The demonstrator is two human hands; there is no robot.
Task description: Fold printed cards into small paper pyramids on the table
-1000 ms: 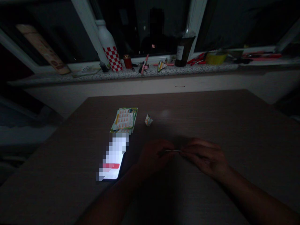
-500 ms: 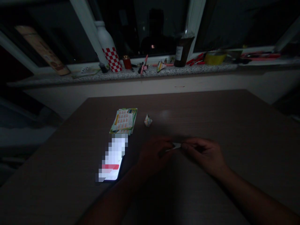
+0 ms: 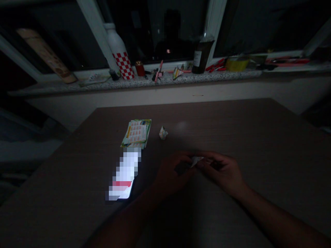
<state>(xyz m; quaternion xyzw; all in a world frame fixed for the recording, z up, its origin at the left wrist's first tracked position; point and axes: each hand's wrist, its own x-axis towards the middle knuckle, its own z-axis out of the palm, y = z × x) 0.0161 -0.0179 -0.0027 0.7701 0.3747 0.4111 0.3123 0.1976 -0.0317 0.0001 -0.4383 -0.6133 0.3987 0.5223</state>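
Paper (image 3: 197, 160) had tipped up from the edge-on line of a second earlier, so a pale face showed. It sat between the fingertips of both hands, visible part slanting long-ways from near left to far right, neither hand clearly nearer. Right hand (image 3: 227, 173) had thumb and fingers pinched on its right end; left hand (image 3: 172, 173) curled round the other end, nipping it between thumb and forefinger with a gap behind, too dim to tell how tightly. Folded piece (image 3: 163, 133) sat on the table (image 3: 232, 124) beyond the left hand, apart from both; cards (image 3: 136, 132) and phone (image 3: 125, 190) lay off to the left
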